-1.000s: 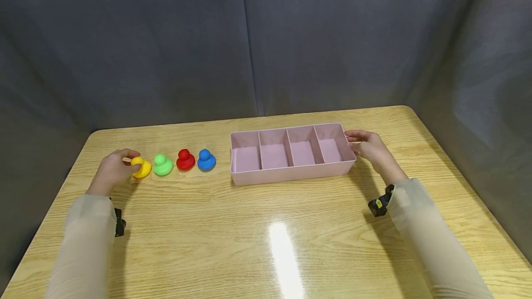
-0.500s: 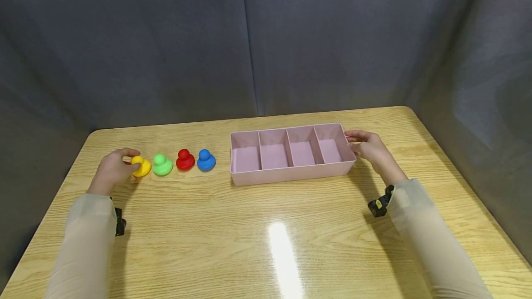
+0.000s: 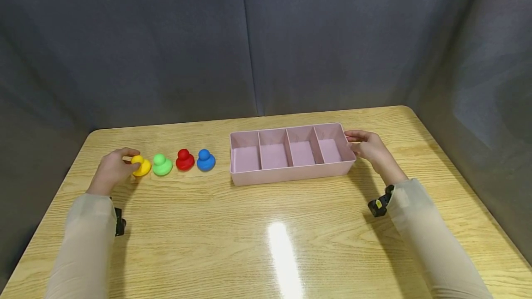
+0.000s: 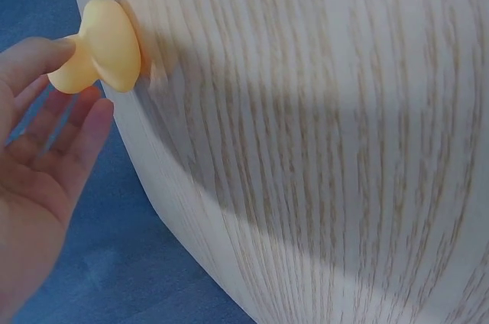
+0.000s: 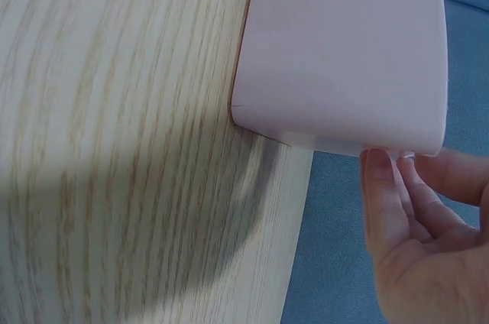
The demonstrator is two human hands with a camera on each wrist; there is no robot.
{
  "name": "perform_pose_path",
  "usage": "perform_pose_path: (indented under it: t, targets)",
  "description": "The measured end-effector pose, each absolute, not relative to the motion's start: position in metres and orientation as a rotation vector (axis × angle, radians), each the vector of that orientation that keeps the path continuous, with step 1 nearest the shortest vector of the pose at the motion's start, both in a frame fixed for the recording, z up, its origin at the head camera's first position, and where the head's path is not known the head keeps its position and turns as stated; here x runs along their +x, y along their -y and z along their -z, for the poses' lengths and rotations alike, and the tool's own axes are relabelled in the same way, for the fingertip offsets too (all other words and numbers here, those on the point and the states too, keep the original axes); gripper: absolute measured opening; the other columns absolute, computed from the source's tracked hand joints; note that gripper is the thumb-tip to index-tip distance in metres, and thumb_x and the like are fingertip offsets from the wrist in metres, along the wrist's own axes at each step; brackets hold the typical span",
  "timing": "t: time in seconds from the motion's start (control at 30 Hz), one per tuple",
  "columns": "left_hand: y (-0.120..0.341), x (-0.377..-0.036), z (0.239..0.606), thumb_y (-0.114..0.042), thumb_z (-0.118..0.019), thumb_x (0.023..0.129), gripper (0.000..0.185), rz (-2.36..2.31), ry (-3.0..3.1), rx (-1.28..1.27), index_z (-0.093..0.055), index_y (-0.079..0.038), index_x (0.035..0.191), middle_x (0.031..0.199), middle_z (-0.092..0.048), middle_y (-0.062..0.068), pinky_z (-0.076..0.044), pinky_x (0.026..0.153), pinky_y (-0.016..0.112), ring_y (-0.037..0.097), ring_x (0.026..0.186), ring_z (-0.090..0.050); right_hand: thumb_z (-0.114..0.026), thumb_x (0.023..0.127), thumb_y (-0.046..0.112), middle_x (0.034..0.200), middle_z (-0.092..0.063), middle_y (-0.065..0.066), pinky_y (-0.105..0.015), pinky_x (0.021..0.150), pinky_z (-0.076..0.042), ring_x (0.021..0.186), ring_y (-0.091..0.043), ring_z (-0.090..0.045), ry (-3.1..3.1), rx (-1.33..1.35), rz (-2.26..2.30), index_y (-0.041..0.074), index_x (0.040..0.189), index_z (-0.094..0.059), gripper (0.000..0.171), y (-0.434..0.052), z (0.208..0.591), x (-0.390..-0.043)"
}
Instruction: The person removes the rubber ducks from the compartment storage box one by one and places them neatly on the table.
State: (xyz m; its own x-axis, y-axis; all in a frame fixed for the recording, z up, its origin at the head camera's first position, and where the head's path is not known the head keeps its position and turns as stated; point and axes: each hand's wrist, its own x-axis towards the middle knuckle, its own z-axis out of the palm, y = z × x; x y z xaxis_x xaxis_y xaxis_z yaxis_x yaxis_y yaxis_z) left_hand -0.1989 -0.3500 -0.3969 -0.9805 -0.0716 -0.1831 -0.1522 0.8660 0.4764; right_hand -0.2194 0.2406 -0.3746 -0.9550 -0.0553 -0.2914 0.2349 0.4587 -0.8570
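Observation:
At the left end of a row on the table, a yellow toy (image 3: 143,167) with a round head on a wider base stands in my left hand (image 3: 113,169). The left wrist view shows my thumb (image 4: 40,60) on the head of this toy (image 4: 114,45), with the fingers curled around its other side. On the right, my right hand (image 3: 371,151) touches the end wall of a pink divided box (image 3: 291,173) with nearly straight fingers. In the right wrist view, the fingertips (image 5: 378,162) meet the box wall (image 5: 344,56) near its rim.
Beside the yellow toy are similar green (image 3: 162,166), red (image 3: 184,160) and blue (image 3: 205,161) ones. The box has several open compartments in a row. Grey curtains (image 3: 174,50) surround the back and sides of the wooden table (image 3: 199,239).

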Motion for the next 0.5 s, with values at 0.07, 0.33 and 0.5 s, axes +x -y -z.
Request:
perform_pose_path:
  t: [0.07, 0.33, 0.5]
  targets:
    - [0.3494, -0.1984, 0.3961, -0.011, -0.055, 0.093, 0.044, -0.753, -2.882, -0.167, -0.047, 0.008, 0.131, 0.134, -0.044, 0.034, -0.050, 0.091, 0.053, 0.049, 0.115, -0.049, -0.043, 0.093, 0.003, 0.141, -0.040, -0.026, -0.006, 0.074, -0.044, 0.113, -0.020, -0.049, -2.434, 0.151, 1.496, -0.005, 0.145, -0.033, 0.053, -0.2406, 0.3744, -0.2192]
    - [0.3484, -0.1976, 0.3956, -0.011, -0.055, 0.094, 0.046, -0.767, -2.876, -0.164, -0.043, 0.009, 0.134, 0.135, -0.043, 0.034, -0.048, 0.094, 0.055, 0.049, 0.117, -0.047, -0.043, 0.093, 0.003, 0.140, -0.041, -0.025, -0.006, 0.074, -0.044, 0.110, -0.017, -0.049, -2.439, 0.151, 1.493, -0.005, 0.144, -0.033, 0.052, -0.2403, 0.3739, -0.2185]
    - [0.3496, -0.1971, 0.3966, -0.011, -0.055, 0.094, 0.048, -0.783, -2.874, -0.152, -0.042, 0.009, 0.135, 0.136, -0.042, 0.034, -0.047, 0.094, 0.055, 0.049, 0.118, -0.047, -0.043, 0.094, 0.003, 0.140, -0.041, -0.025, -0.006, 0.074, -0.044, 0.113, -0.020, -0.049, -2.440, 0.157, 1.493, -0.004, 0.144, -0.034, 0.052, -0.2395, 0.3739, -0.2182]
